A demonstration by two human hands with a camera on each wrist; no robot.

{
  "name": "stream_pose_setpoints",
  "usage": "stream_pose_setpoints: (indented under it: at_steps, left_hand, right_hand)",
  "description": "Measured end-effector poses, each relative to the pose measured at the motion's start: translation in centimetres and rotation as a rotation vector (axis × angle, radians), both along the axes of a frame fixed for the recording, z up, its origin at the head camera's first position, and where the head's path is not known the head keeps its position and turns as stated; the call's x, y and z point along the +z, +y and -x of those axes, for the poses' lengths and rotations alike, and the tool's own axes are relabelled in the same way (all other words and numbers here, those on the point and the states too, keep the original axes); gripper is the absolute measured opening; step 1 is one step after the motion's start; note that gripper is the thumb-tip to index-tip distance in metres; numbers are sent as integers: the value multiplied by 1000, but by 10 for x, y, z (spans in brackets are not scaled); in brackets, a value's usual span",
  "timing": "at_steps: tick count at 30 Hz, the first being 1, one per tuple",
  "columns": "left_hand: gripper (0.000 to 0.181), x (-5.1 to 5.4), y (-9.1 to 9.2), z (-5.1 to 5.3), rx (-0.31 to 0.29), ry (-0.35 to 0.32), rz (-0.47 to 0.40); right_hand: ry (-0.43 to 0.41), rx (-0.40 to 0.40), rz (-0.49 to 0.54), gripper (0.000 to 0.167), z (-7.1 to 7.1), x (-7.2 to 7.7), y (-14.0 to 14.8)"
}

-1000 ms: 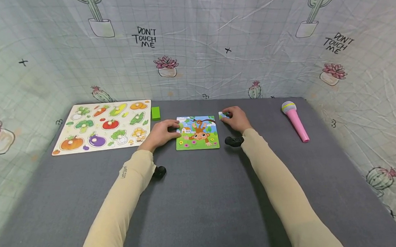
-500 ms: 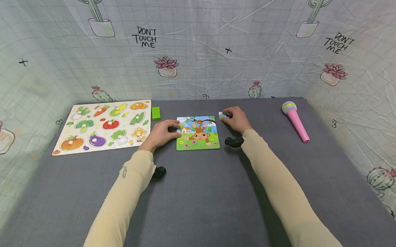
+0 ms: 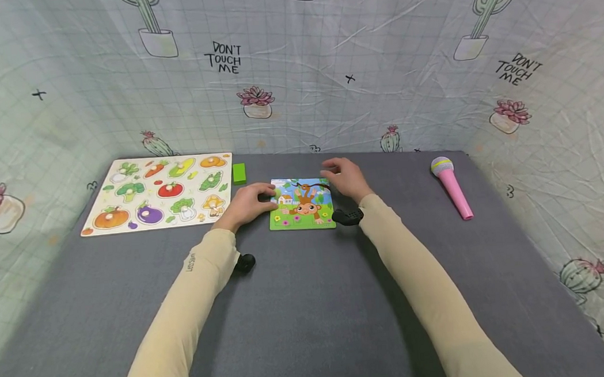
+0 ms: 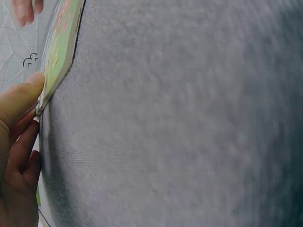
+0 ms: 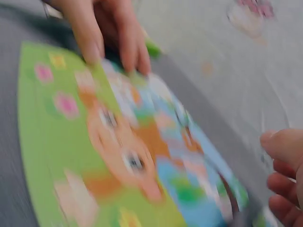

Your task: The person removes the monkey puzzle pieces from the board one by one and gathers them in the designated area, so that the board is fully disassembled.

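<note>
A square monkey jigsaw puzzle (image 3: 303, 208) lies on the grey table in front of both hands. My left hand (image 3: 247, 203) rests at its left edge, thumb and fingertips touching the board, as the right wrist view also shows. My right hand (image 3: 348, 178) hovers at the puzzle's upper right corner, fingers loosely bent, thumb apart from them. Nothing shows in its grasp in the right wrist view. By that corner a blurred scrap of green and white (image 5: 265, 220) shows below the hand. In the head view the hand hides this spot.
A white board of vegetable pictures (image 3: 157, 194) lies to the left. Next to it stands a green block (image 3: 239, 174). A pink toy microphone (image 3: 452, 188) lies on the right. A patterned cloth (image 3: 294, 68) rises behind the table.
My right hand has shifted left and lifted a little, and its fingers have come off the small puzzle piece, which no longer shows in the head view. My left hand has stayed put.
</note>
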State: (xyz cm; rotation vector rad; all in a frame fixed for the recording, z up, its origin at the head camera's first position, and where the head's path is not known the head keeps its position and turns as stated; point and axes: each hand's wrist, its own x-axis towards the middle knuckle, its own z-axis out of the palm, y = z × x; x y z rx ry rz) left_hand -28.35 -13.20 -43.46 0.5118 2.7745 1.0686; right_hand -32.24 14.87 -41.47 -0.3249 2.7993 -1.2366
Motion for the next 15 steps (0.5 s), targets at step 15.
stream_pose_setpoints:
  at_steps: [15]
  left_hand:
    - [42, -1, -1, 0, 6, -19, -17]
  right_hand:
    - [-118, 147, 54, 36, -11, -15, -53]
